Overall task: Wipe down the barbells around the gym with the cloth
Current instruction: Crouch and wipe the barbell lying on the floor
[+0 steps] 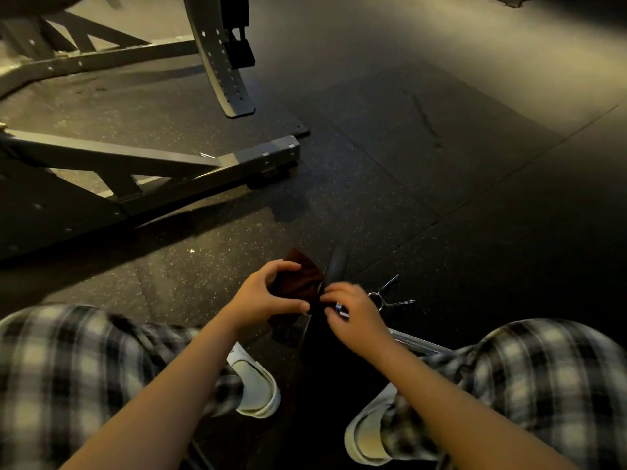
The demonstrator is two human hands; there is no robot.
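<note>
The left hand (268,293) grasps the dark red cloth (302,276) between thumb and curled fingers, apparently bunching it round the barbell (419,344) end near the knees. The right hand (353,317) curls at the cloth's right edge, too blurred to tell what it grasps. A spring collar (383,295) lies just right, likely leaving the sleeve bare for wiping.

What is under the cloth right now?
The left hand grips the cloth; what it covers is hidden. A dark rounded end shows beyond it, and bare bar by the right hand.
</note>
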